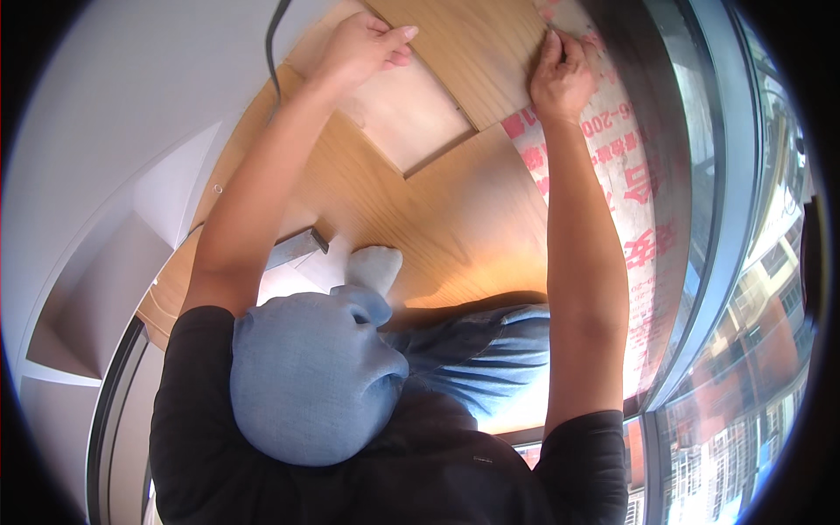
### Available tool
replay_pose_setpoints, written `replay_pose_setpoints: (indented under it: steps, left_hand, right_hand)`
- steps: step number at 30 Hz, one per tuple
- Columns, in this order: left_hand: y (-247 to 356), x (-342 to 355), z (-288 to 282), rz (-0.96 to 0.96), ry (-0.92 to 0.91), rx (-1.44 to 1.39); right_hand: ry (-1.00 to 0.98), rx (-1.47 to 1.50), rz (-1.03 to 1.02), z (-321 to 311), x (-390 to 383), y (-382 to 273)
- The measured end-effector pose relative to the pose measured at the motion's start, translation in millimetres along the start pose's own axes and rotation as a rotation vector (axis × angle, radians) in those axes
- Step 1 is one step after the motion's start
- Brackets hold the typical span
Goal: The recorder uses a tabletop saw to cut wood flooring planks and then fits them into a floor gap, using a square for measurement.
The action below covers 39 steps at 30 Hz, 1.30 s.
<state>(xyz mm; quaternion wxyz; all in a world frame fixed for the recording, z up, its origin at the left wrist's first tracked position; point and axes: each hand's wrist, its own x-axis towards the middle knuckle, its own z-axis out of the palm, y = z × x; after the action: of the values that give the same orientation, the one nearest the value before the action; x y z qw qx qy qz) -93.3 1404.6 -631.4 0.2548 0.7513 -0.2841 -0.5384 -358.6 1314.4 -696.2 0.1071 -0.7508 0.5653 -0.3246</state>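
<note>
A wood-grain floor plank [477, 57] lies at the top of the head view, between my two hands. My left hand [363, 48] is closed, fingers curled, its fingertips at the plank's left edge. Whether anything is pinched in it is hidden. My right hand [564, 79] bends its fingers at the plank's right edge, over a pale sheet with red printing [643, 188]. Beside the plank is a recessed gap showing a pale base [411, 114]. More wood-grain flooring [446, 210] extends toward my legs.
A metal piece with a dark end [302, 247] lies left of my light-coloured sock [376, 267]. A dark cable [273, 52] hangs by the white wall [175, 61] on the left. Window glass and its frame [722, 175] curve along the right.
</note>
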Motion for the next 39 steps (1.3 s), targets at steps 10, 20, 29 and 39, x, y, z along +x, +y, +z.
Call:
replay_pose_setpoints:
  steps: [10,20,29,39]
  left_hand:
    - [-1.9,-2.4,-1.9,0.025,0.022,0.026]
    - [0.7,-5.8,-1.8,0.016,-0.014,-0.034]
    - [-13.4,-10.6,0.4,0.037,0.058,-0.001]
    - [-22.1,-32.1,2.7,0.112,0.025,-0.375]
  right_hand:
    - [-0.298,-0.103,0.069,6.0,53.5,-83.4]
    - [-0.185,-0.095,0.07,22.5,46.8,-76.4]
    - [-0.226,-0.051,0.008,36.7,43.8,-60.1]
    - [-0.225,-0.105,0.016,-10.2,9.8,-44.9]
